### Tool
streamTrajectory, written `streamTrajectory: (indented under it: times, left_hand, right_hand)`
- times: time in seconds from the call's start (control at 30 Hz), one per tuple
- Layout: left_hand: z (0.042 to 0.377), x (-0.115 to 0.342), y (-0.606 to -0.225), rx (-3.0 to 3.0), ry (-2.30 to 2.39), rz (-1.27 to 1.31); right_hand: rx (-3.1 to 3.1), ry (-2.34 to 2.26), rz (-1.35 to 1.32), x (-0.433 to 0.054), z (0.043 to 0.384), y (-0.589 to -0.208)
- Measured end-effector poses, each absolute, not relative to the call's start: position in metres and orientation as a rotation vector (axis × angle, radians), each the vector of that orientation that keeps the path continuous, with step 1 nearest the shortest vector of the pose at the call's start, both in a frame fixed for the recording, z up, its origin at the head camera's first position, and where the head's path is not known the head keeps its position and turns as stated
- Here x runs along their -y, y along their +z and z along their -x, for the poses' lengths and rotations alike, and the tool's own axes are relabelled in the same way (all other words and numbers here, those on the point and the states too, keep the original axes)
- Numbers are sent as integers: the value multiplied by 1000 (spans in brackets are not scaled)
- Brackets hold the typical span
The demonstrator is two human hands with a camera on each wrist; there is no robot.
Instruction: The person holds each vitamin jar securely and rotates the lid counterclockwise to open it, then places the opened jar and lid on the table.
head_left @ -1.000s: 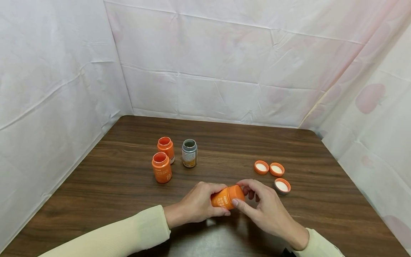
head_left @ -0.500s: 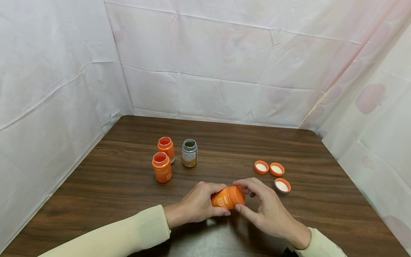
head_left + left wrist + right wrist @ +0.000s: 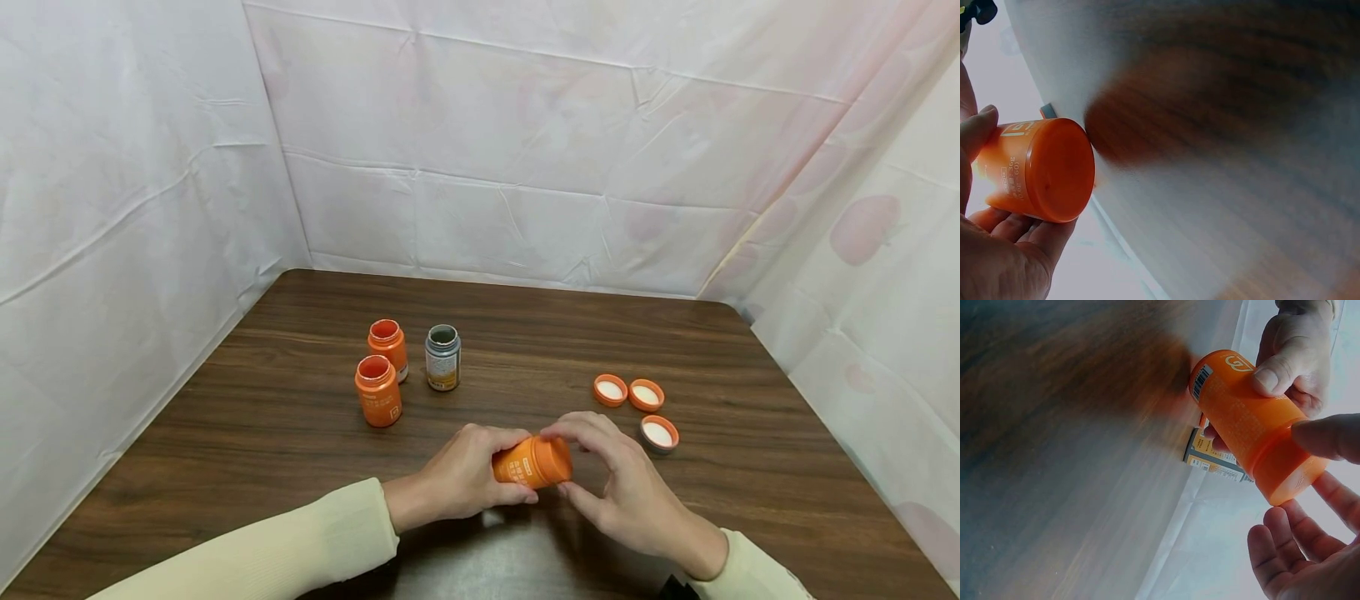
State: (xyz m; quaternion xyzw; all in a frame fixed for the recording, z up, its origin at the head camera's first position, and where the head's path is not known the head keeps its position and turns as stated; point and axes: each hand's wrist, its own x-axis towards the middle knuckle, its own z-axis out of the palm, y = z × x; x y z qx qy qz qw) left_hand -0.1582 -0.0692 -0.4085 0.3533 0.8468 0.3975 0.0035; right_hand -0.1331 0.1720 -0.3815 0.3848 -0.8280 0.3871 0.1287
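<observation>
My left hand [image 3: 468, 471] grips the body of an orange pill bottle [image 3: 517, 463], held tilted with its cap end toward the right. An orange cap [image 3: 553, 459] sits on the bottle. My right hand [image 3: 618, 483] has thumb and fingertips on opposite sides of that cap, pinching it. In the right wrist view the thumb [image 3: 1329, 439] lies against the cap's side, with fingertips at its far edge. The left wrist view shows the bottle's round base [image 3: 1061, 170] near the dark tabletop.
Left of centre stand two uncapped orange bottles [image 3: 378, 396] and an uncapped grey bottle [image 3: 443, 360]. Three caps lie inside-up at the right: two orange caps [image 3: 647, 396] and a grey-sided cap [image 3: 659, 434]. White sheeting [image 3: 480, 150] walls the wooden table [image 3: 525, 325].
My right hand's fingers have shifted around the cap, the upper fingers toward the left and the thumb lower. The left hand and bottle body have stayed in place.
</observation>
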Motion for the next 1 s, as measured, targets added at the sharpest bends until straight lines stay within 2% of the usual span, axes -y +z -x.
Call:
streamTrajectory:
  times: [0.2, 0.77, 1.0]
  left_hand:
    - [159, 69, -408, -2643, 1256, -1094]
    - [158, 69, -408, -2644, 1258, -1066]
    - [158, 68, -408, -2646, 1253, -1070]
  right_hand:
    - [2406, 1098, -1076, -171, 133, -381]
    - [2556, 1021, -746, -167, 132, -383]
    - [2571, 1070, -735, -167, 132, -384]
